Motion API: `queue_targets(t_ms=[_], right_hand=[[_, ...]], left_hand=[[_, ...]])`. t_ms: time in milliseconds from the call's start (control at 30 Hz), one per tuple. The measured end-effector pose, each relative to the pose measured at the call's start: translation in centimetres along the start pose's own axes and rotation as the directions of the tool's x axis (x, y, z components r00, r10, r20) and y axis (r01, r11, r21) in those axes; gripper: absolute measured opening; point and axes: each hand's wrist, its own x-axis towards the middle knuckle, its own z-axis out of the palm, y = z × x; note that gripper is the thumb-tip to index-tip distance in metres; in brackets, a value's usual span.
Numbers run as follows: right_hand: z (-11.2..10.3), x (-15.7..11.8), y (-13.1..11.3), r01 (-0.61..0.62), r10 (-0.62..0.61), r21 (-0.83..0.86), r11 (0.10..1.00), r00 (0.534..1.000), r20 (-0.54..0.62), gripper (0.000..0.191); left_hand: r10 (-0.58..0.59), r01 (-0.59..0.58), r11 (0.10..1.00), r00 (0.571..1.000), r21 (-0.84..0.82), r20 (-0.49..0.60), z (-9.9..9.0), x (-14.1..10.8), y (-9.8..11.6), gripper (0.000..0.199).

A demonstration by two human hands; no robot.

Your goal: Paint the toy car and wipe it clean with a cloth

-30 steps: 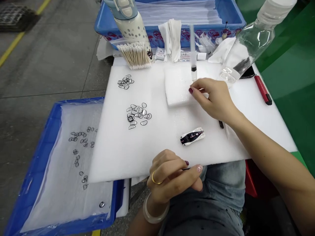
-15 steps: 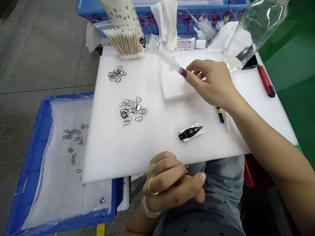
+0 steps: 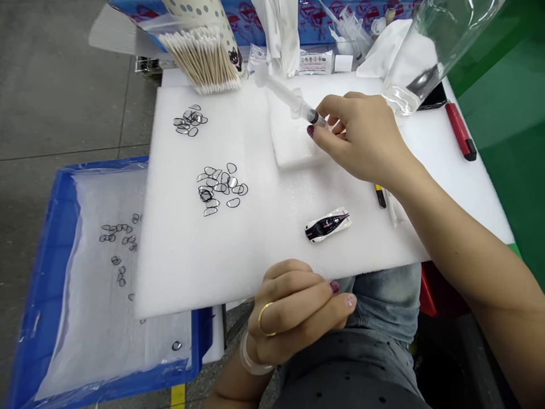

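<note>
One second ago the syringe (image 3: 290, 99) had its plunger end toward twelve o'clock; now this end is turned toward ten o'clock, with the opposite end between the fingers of the right hand (image 3: 361, 132). The yellow band (image 3: 377, 187) of the black handle (image 3: 381, 199) has become visible.

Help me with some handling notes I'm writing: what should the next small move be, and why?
Probably slide the right hand's grip up the syringe: it pinches the lower end, hiding the tip, while the plunger slants away toward the cotton swabs. A higher hold would likely expose the tip and bring the thumb nearer the plunger.
</note>
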Motion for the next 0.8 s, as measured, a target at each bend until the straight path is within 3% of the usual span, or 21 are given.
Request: queue_targets(t_ms=[133, 233, 367, 800], right_hand=[[0.0, -0.1, 0.0, -0.008, 0.008, 0.009, 1.000, 1.000, 0.002, 0.009], [0.0, -0.1, -0.1, -0.018, 0.017, 0.013, 1.000, 1.000, 0.015, 0.007], [0.0, -0.2, -0.2, -0.019, 0.019, -0.013, 1.000, 0.999, 0.034, 0.008], [0.5, -0.2, 0.5, -0.014, 0.015, 0.069, 0.998, 1.000, -0.013, 0.009]], left_hand=[[-0.030, 0.030, 0.999, 0.999, -0.020, 0.037, -0.1, 0.2, 0.3, 0.003], [-0.073, 0.076, 0.997, 0.984, -0.008, 0.165, -0.7, 0.8, 1.2, 0.012], [-0.039, 0.041, 0.999, 0.947, -0.002, 0.320, -1.4, 1.6, 1.7, 0.019], [-0.071, 0.080, 0.997, 0.943, -0.015, 0.325, -1.2, 1.7, 2.0, 0.020]])
